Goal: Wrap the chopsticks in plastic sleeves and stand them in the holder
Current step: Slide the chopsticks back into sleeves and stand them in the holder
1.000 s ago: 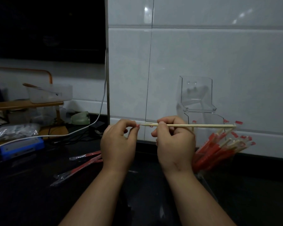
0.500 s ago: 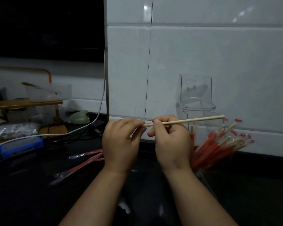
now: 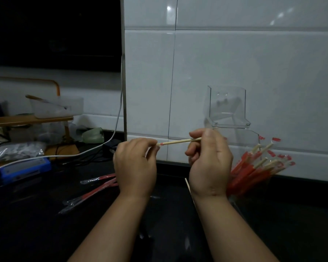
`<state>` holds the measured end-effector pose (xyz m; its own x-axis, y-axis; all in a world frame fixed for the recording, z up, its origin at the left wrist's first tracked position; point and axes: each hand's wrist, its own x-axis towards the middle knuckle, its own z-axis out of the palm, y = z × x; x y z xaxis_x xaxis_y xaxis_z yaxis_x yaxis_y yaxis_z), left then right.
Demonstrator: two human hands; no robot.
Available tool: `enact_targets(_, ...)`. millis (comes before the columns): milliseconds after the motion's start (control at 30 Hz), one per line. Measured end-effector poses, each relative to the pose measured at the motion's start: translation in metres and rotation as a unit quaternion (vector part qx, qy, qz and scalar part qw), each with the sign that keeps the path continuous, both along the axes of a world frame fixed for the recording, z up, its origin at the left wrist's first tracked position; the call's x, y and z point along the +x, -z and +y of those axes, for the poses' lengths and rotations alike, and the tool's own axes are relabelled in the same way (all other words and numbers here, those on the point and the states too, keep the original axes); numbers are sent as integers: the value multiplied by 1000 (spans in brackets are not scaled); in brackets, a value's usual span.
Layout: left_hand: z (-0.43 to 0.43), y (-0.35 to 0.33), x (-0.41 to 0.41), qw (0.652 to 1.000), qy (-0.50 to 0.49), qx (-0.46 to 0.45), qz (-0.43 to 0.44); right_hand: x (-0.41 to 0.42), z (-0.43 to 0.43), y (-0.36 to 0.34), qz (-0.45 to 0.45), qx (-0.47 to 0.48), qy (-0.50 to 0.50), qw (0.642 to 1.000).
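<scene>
Holding chopstick (image 3: 178, 142), right hand (image 3: 209, 163) screens holder (image 3: 226, 106) — sleeves (image 3: 95, 190), seemingly, leftward.

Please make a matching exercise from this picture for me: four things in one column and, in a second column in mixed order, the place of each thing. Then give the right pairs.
Things:
1. chopstick
2. wrapped chopsticks
3. clear holder
4. blue box

Places:
A. at the far left of the picture
B. against the white tiled wall
C. between the left hand and the right hand
D. fanned out just to the right of the right hand

Pairs: 1-C, 2-D, 3-B, 4-A
</scene>
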<state>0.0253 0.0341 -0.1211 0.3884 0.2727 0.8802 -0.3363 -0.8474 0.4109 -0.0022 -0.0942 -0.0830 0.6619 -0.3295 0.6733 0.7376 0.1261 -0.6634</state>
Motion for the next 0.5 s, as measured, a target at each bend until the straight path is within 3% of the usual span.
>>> enact_targets(133, -4, -3, -2, 997, 18, 48, -54, 5, 3, 3, 63, -51, -25, 996)
enact_targets(300, -2, -2, -2, 998, 20, 36, -49, 8, -3, 1, 82, -15, -23, 996)
enact_targets(500, -5, -3, -3, 994, 38, 68, -71, 12, 1, 6, 107, -77, -6, 991)
